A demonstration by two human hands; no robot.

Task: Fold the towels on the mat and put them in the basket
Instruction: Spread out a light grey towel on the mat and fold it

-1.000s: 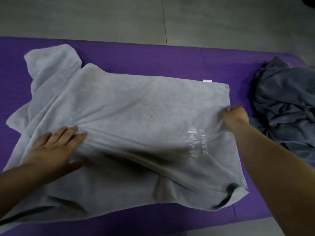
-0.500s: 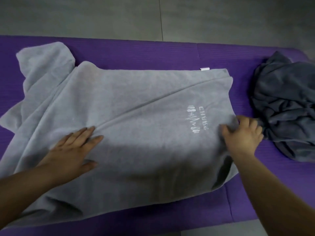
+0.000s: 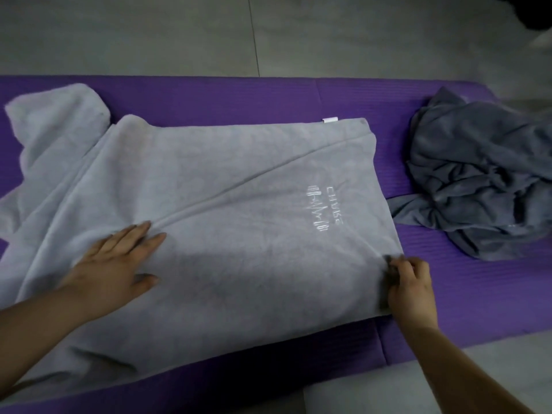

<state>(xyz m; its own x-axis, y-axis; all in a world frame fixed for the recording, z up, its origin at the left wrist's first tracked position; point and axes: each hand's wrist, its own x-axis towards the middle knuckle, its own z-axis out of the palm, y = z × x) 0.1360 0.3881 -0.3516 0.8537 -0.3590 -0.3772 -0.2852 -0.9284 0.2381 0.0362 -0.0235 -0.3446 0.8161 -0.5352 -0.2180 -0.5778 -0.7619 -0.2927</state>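
Towel work on the purple mat (image 3: 239,94): the light grey towel (image 3: 227,180) lay spread across it, white logo (image 3: 324,209) up. The left hand (image 3: 116,264) pressed flat on the cloth, fingers open and holding nothing. The right hand (image 3: 410,289) pinched the towel's right edge, fingers curled. A dark grey towel (image 3: 484,180) sat crumpled just beside, on the mat's right end.

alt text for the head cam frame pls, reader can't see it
A person's left hand presses flat on a light grey towel spread over a purple mat, while the right hand pinches the towel's right edge. A crumpled dark grey towel lies on the mat to the right; no basket is in view.
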